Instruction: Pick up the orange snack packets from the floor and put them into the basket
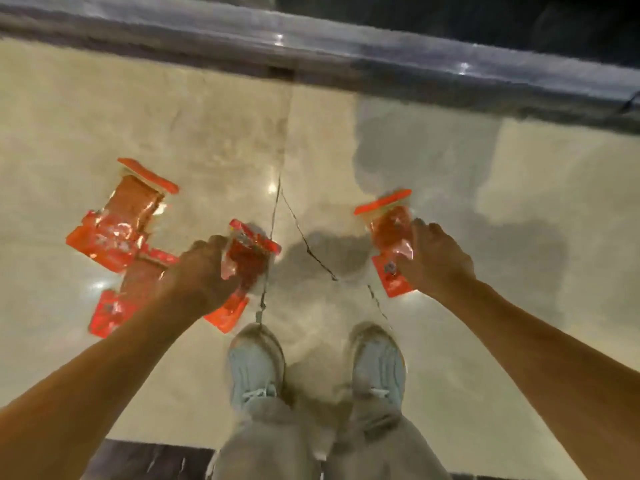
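Orange snack packets [117, 244] lay overlapping on the glossy beige floor [207, 116], ahead and to the left of the pale shoes [254, 365]. Just ahead of the left shoe, the left hand [199, 271] had its fingers curled round one packet [251, 261]. Ahead of the right shoe, the right hand [438, 261] gripped another packet [391, 237] from its side, fingers bent over its edge. Whether either packet touched the floor was unclear.
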